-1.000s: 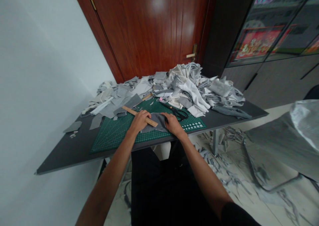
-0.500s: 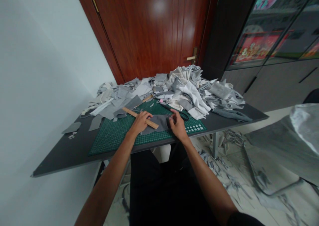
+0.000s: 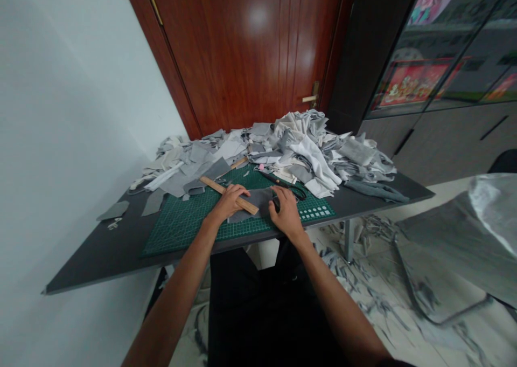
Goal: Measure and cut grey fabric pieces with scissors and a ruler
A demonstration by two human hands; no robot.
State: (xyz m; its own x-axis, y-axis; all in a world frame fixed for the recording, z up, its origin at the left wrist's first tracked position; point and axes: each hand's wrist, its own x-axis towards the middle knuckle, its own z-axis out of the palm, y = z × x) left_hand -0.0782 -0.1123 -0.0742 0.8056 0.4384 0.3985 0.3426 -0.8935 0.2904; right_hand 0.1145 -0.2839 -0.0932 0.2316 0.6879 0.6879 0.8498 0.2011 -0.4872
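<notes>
My left hand (image 3: 231, 202) bears down on a wooden ruler (image 3: 247, 206), its fingers curled over the strip. The ruler lies slantwise across a piece of grey fabric (image 3: 262, 199) on the green cutting mat (image 3: 189, 221). At the fabric's right end rests my right hand (image 3: 286, 210), palm down, thumb apart from the fingers; a dark gap or fold shows between them. Just beyond that hand are black-handled scissors (image 3: 299, 193), lying on the mat.
A heap of grey and white fabric scraps (image 3: 299, 140) covers the back of the dark table (image 3: 97, 256). A second wooden strip (image 3: 239, 163) and a small pink object (image 3: 262, 167) lie by the heap. A grey chair (image 3: 456, 232) stands right; offcuts (image 3: 379, 297) litter the floor.
My right hand has loosened from a pinch at the fabric's edge and now lies flatter over its right end. My left hand stays on the ruler. The view has shifted slightly.
</notes>
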